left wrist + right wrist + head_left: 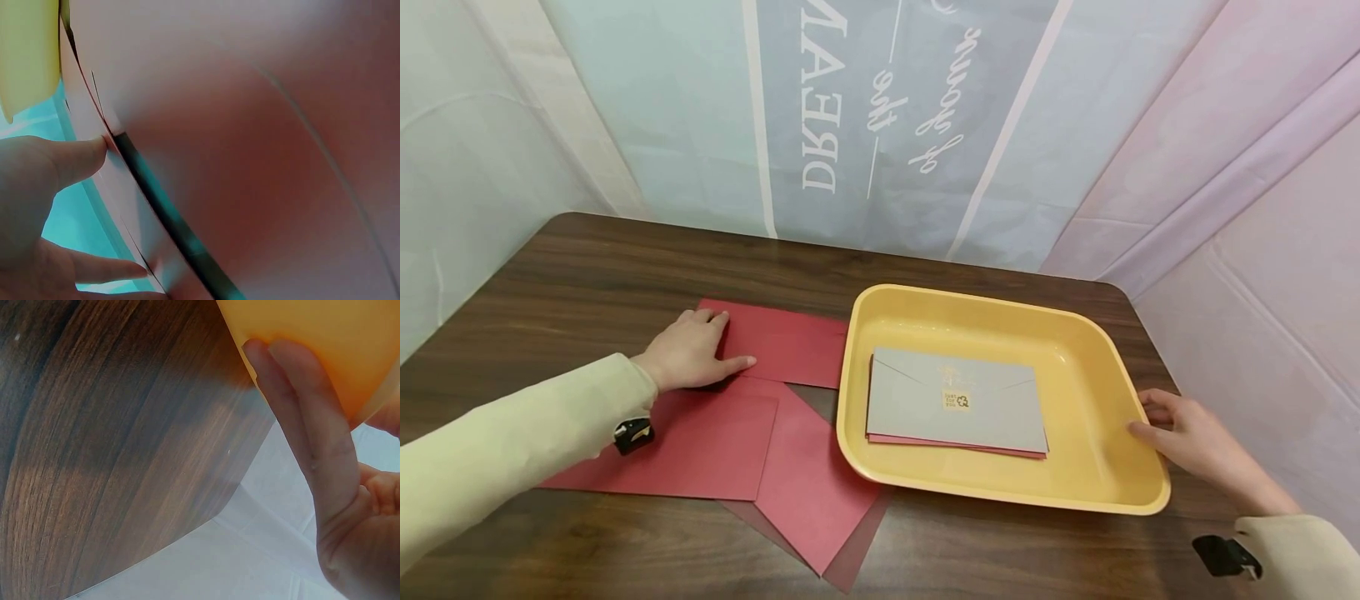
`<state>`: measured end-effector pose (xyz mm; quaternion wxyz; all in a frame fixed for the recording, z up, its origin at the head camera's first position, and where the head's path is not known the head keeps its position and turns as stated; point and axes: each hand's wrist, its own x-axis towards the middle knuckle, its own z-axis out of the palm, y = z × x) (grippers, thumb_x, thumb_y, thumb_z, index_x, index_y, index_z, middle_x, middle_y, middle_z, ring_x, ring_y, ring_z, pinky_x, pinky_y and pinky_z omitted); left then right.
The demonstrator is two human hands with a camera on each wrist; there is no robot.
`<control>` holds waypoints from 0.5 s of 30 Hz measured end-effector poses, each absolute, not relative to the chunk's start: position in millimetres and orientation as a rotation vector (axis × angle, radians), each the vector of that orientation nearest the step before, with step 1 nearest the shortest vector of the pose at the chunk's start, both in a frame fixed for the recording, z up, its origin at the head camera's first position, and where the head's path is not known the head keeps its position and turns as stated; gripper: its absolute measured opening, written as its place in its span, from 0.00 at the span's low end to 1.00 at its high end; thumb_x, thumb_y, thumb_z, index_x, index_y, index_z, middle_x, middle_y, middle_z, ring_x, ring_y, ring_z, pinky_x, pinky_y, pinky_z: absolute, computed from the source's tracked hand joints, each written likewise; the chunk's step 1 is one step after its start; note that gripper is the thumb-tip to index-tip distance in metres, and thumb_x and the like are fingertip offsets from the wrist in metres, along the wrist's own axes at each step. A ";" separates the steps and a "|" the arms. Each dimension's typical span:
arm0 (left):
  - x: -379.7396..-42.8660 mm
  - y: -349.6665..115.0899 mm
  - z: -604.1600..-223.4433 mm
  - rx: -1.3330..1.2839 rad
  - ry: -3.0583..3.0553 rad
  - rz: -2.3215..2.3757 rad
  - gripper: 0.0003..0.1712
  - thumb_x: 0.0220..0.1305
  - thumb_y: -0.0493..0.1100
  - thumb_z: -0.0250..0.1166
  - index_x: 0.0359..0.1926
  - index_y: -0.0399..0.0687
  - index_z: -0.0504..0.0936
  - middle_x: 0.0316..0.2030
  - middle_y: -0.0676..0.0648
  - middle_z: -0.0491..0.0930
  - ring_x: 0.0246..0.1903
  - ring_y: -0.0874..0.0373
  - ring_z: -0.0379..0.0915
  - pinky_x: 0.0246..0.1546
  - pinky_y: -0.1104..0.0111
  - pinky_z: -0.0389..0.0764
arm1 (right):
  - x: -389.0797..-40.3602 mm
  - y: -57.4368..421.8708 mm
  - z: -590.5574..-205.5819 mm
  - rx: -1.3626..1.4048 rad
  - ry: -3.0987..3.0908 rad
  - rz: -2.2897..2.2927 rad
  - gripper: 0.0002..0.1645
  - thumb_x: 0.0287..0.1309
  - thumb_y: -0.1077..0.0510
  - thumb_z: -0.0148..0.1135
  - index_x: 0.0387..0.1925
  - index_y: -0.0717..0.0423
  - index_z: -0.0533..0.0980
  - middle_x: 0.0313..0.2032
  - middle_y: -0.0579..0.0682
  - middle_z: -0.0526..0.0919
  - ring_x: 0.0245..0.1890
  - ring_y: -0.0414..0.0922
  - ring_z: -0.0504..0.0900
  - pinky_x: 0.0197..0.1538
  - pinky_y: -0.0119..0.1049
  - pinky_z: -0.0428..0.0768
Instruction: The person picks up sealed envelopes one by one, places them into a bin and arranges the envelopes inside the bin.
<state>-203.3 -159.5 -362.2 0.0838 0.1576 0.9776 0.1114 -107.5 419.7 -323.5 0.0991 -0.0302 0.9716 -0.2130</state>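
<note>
With its fingers spread, my left hand (pixel 688 350) rests on the left end of a red envelope (pixel 790 343) in the head view. In the left wrist view its thumb (pixel 81 159) touches the edge of red paper. My right hand (pixel 1187 437) grips the right rim of a yellow tray (pixel 1093 425), thumb over the rim and fingers on the outside. The right wrist view shows those fingers (pixel 312 406) lying along the tray's outer wall. Inside the tray is a grey envelope (pixel 917 400) with a small sticker, stacked over red paper that shows at its edges.
More red envelopes (pixel 715 450) lie overlapping left of the tray, one turned at an angle (pixel 816 492). The tray's left side covers part of them. Everything is on a dark wooden table (pixel 625 542), backed by a hanging printed cloth (pixel 887 125).
</note>
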 end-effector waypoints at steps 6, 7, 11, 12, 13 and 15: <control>-197.5 -155.0 -361.3 0.461 2.990 0.300 0.44 0.58 0.60 0.64 0.54 0.19 0.69 0.46 0.23 0.72 0.49 0.28 0.67 0.51 0.43 0.71 | -107.0 419.4 -322.8 -0.080 2.874 -0.628 0.21 0.62 0.61 0.59 0.52 0.72 0.70 0.38 0.65 0.85 0.25 0.30 0.80 0.28 0.29 0.77; -196.5 -154.1 -361.3 0.454 2.997 0.295 0.44 0.58 0.60 0.64 0.52 0.19 0.70 0.44 0.24 0.72 0.47 0.30 0.68 0.49 0.43 0.72 | -106.9 419.3 -322.7 -0.078 2.873 -0.626 0.21 0.62 0.61 0.59 0.52 0.72 0.70 0.38 0.64 0.85 0.25 0.30 0.80 0.28 0.29 0.77; -193.5 -152.2 -362.2 0.414 3.017 0.278 0.45 0.56 0.63 0.64 0.47 0.18 0.71 0.36 0.28 0.70 0.41 0.34 0.67 0.40 0.47 0.76 | -106.8 419.1 -322.3 -0.079 2.872 -0.625 0.21 0.62 0.60 0.59 0.51 0.72 0.71 0.37 0.64 0.85 0.25 0.30 0.80 0.28 0.29 0.77; -193.1 -152.1 -362.4 0.401 3.021 0.276 0.46 0.55 0.64 0.64 0.47 0.18 0.72 0.35 0.28 0.69 0.41 0.35 0.67 0.38 0.47 0.76 | -106.8 419.0 -322.2 -0.082 2.874 -0.624 0.20 0.62 0.61 0.59 0.51 0.72 0.71 0.37 0.64 0.85 0.25 0.30 0.80 0.28 0.29 0.77; -192.7 -152.0 -362.3 0.388 3.025 0.279 0.46 0.55 0.64 0.64 0.47 0.18 0.72 0.35 0.29 0.69 0.40 0.36 0.66 0.36 0.48 0.77 | -106.8 419.0 -322.2 -0.082 2.874 -0.623 0.20 0.62 0.61 0.59 0.51 0.72 0.71 0.37 0.64 0.85 0.25 0.30 0.80 0.28 0.29 0.77; -192.6 -152.4 -362.1 0.369 3.032 0.285 0.46 0.54 0.65 0.64 0.44 0.19 0.72 0.34 0.30 0.68 0.39 0.37 0.66 0.33 0.49 0.77 | -106.9 419.2 -322.3 -0.083 2.877 -0.622 0.21 0.61 0.61 0.59 0.51 0.72 0.71 0.37 0.64 0.85 0.25 0.30 0.80 0.28 0.29 0.77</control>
